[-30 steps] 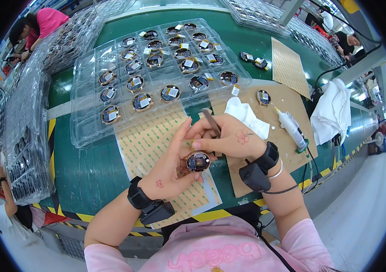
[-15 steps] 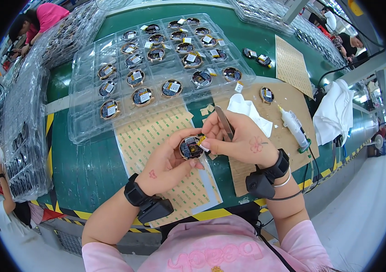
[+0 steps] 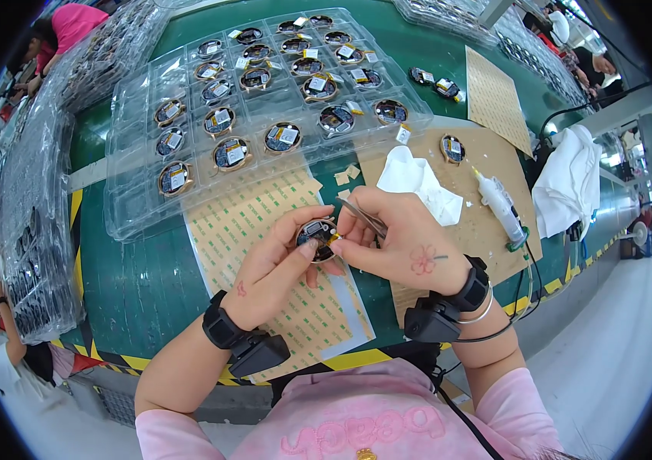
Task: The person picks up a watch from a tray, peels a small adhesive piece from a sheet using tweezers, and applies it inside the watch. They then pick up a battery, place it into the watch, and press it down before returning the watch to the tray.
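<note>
My left hand [image 3: 264, 280] holds a round, gold-rimmed watch case [image 3: 315, 228] with its electronics facing up, the thumb resting on the inside. My right hand [image 3: 414, 241] is closed around metal tweezers [image 3: 366, 218], whose one end points up and to the left. Its thumb and fingertips meet at the case's right edge, beside a small yellow tab [image 3: 333, 238]. Whatever is pinched there is mostly covered by the fingers. Under both hands lies a tan adhesive sheet [image 3: 226, 222] with green print.
A clear plastic tray [image 3: 130, 180] with several similar watch cases stands beyond my hands. To the right are white cloth [image 3: 410, 176], brown cardboard [image 3: 468, 245], a loose watch case [image 3: 453, 149] and a white corded dispenser with a yellow nozzle [image 3: 498, 205]. Stacked trays [image 3: 31, 184] line the left.
My left thumb has moved up onto the inside of the watch case. The white piece at its right edge has gone from sight behind my fingers. The tweezers have tilted further left.
</note>
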Demonstrator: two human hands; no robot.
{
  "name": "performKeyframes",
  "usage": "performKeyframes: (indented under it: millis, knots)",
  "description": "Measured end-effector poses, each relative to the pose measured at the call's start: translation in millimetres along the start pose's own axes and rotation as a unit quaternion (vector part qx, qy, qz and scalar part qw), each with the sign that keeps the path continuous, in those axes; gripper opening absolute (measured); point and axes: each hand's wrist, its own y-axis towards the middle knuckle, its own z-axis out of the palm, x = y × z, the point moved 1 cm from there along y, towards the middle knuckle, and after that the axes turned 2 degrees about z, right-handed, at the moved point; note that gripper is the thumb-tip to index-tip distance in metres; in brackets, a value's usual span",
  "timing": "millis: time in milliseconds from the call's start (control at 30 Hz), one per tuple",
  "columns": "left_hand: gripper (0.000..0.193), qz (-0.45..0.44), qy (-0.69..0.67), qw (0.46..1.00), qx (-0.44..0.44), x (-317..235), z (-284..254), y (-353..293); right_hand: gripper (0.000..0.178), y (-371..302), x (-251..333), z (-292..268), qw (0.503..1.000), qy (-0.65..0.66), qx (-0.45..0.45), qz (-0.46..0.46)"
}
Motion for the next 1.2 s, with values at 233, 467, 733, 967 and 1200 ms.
performKeyframes:
  millis: [233,467,733,967,1200]
  knots:
    - [0.031,-0.007,0.048,0.998,-0.030,3,0,0,0.015,-1,-3,4,1.000,0.007,0.012,-0.005]
    - [0.029,0.009,0.067,0.997,-0.038,4,-3,-1,0.014,3,-4,12,0.999,-0.034,-0.008,-0.004]
    - [0.033,0.010,0.042,0.999,-0.030,5,-6,-2,0.015,5,-6,24,0.996,-0.027,-0.070,-0.052]
    - [0.037,0.030,0.032,0.999,-0.030,10,-9,-4,0.014,6,-12,31,0.993,-0.052,-0.089,-0.064]
    - [0.037,0.015,0.038,0.999,-0.036,11,-13,-6,0.012,7,-12,37,0.995,-0.033,-0.090,-0.043]
